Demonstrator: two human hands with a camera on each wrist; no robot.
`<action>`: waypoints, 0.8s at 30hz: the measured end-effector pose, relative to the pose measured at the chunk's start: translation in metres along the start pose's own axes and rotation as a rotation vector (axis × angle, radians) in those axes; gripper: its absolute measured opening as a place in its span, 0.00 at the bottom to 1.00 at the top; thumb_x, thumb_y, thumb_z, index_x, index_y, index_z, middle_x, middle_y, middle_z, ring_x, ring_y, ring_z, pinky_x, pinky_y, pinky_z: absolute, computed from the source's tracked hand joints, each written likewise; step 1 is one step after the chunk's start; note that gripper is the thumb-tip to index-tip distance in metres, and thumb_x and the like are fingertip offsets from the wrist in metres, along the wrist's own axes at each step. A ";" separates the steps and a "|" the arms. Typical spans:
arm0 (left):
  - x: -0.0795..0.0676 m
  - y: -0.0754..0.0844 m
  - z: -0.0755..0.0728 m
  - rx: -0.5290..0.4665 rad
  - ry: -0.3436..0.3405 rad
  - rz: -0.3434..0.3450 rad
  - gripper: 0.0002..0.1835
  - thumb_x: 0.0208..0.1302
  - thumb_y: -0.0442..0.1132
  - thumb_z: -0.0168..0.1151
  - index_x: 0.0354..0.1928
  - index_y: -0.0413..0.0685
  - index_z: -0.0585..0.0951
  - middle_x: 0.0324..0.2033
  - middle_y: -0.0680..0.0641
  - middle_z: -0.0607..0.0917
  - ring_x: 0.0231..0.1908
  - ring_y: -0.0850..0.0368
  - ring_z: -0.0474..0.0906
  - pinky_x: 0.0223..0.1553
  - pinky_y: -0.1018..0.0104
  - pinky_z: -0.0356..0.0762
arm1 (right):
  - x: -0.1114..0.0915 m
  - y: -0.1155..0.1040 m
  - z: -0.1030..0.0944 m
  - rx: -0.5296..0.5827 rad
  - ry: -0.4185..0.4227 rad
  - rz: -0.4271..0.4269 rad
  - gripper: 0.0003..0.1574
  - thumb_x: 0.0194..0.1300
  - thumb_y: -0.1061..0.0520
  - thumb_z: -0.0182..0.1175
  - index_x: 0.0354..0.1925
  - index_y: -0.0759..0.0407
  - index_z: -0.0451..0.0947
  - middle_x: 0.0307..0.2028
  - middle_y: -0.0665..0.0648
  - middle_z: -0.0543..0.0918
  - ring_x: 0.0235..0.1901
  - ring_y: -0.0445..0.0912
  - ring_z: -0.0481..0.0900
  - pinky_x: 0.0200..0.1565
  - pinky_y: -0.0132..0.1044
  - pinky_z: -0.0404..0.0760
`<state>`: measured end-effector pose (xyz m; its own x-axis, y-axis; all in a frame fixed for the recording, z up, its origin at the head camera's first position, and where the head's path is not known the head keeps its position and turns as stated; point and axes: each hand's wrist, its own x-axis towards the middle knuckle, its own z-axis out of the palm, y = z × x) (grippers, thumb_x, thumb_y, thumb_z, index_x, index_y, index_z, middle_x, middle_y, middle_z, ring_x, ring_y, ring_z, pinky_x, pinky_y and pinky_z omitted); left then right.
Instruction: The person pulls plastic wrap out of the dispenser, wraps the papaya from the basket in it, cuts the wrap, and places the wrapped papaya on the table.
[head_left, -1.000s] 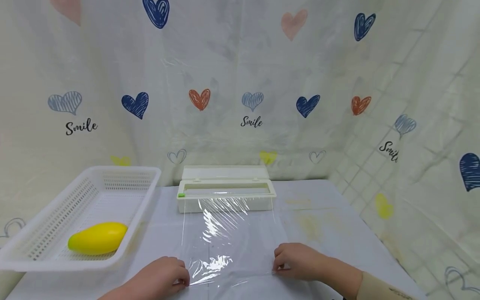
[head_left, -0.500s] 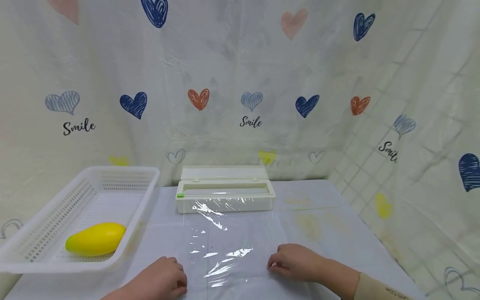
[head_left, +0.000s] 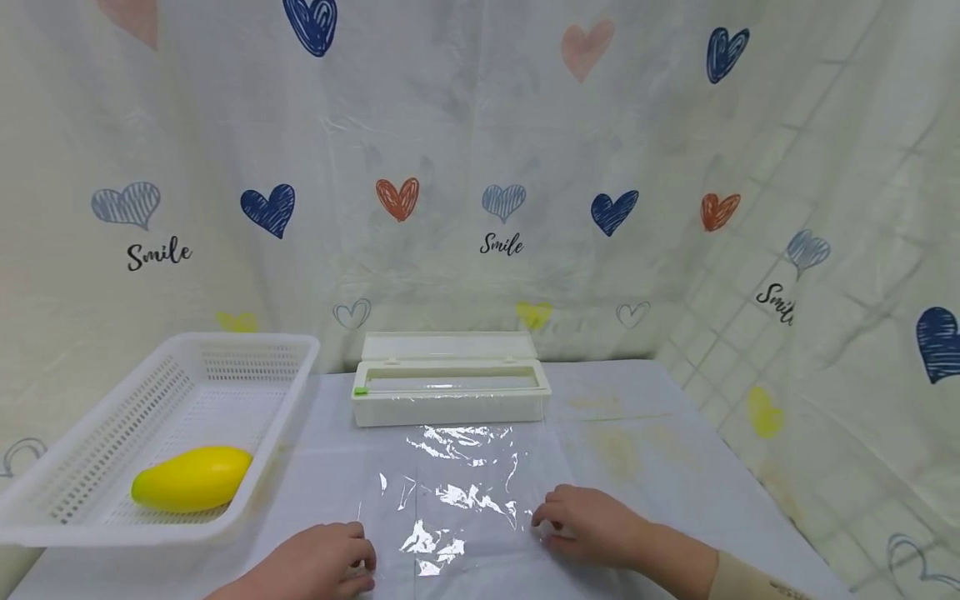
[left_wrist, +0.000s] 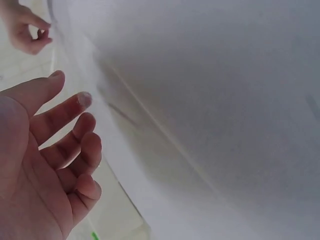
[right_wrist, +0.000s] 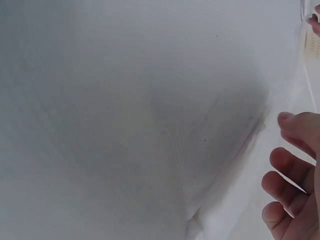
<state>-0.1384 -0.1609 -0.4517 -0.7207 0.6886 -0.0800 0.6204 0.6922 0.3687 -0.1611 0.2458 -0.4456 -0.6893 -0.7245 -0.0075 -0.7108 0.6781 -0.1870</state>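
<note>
Thin, see-through plastic film is smooth and very shiny, with bright white glints.
The long white box looks like hard, smooth plastic with a soft shine. The white basket full of little holes looks like dull plastic. The plump yellow fruit shape is smooth. The white table cover looks like dull, creased cloth. The pale curtain with printed hearts looks like thin, crinkly plastic.

Glare streaks the clear film; wrist views are dim, perhaps slightly blurred.
</note>
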 end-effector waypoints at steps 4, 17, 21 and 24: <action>-0.004 -0.001 -0.002 -0.007 -0.004 -0.035 0.08 0.62 0.53 0.67 0.38 0.60 0.84 0.30 0.65 0.74 0.27 0.70 0.69 0.31 0.67 0.75 | 0.001 -0.002 -0.003 0.042 -0.003 0.042 0.12 0.64 0.54 0.66 0.47 0.46 0.83 0.37 0.38 0.78 0.36 0.32 0.73 0.39 0.28 0.77; -0.035 0.002 -0.066 0.034 0.150 -0.187 0.13 0.62 0.61 0.64 0.43 0.68 0.82 0.36 0.70 0.78 0.32 0.72 0.72 0.33 0.68 0.76 | 0.006 0.011 -0.032 0.186 0.127 0.038 0.15 0.67 0.50 0.65 0.51 0.47 0.80 0.36 0.42 0.78 0.36 0.38 0.75 0.35 0.30 0.75; -0.049 0.000 -0.099 0.010 0.198 -0.298 0.13 0.61 0.60 0.66 0.45 0.71 0.81 0.38 0.71 0.78 0.35 0.72 0.72 0.35 0.69 0.76 | 0.012 0.021 -0.048 0.243 0.165 0.088 0.15 0.67 0.48 0.65 0.52 0.43 0.80 0.37 0.42 0.79 0.37 0.41 0.76 0.34 0.33 0.77; -0.057 -0.010 -0.120 -0.018 0.240 -0.316 0.13 0.61 0.58 0.67 0.47 0.70 0.82 0.38 0.70 0.79 0.37 0.70 0.72 0.34 0.70 0.75 | 0.017 0.033 -0.060 0.270 0.205 0.103 0.17 0.66 0.46 0.65 0.52 0.44 0.80 0.37 0.41 0.79 0.38 0.42 0.76 0.34 0.35 0.77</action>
<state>-0.1406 -0.2336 -0.3398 -0.9283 0.3709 0.0256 0.3526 0.8565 0.3768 -0.2050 0.2629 -0.3931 -0.7890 -0.5952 0.1526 -0.5918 0.6694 -0.4491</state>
